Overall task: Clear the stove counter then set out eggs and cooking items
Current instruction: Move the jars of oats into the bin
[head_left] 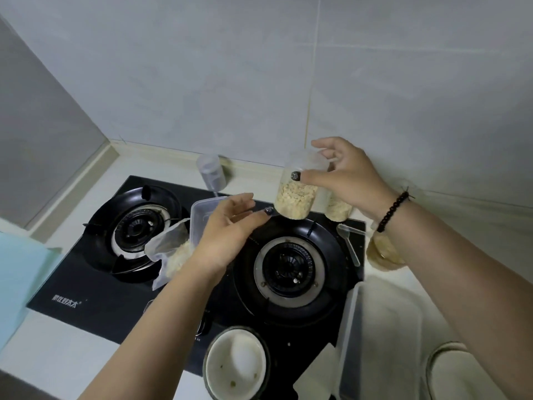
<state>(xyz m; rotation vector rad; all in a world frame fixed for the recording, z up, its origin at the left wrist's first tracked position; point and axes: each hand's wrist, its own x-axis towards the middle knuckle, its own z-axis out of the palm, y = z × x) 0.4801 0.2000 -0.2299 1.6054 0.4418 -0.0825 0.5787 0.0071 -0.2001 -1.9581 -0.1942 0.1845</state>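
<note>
Jar of pale flakes lifted over the gas stove

The right hand [343,174] holds a clear jar [297,192], about half full of pale flakes, above the stove [95,287], its fingers [300,176] curled round the upper part. The left hand [227,229] hovers with fingers relaxed and spread over an empty clear plastic box [199,217]. Beside that lies a bag of similar flakes [170,252]. A second flake-filled jar [339,210] stands behind, an empty clear jar [212,174] on the worktop [57,353], a white bowl [235,365] in front.
</note>
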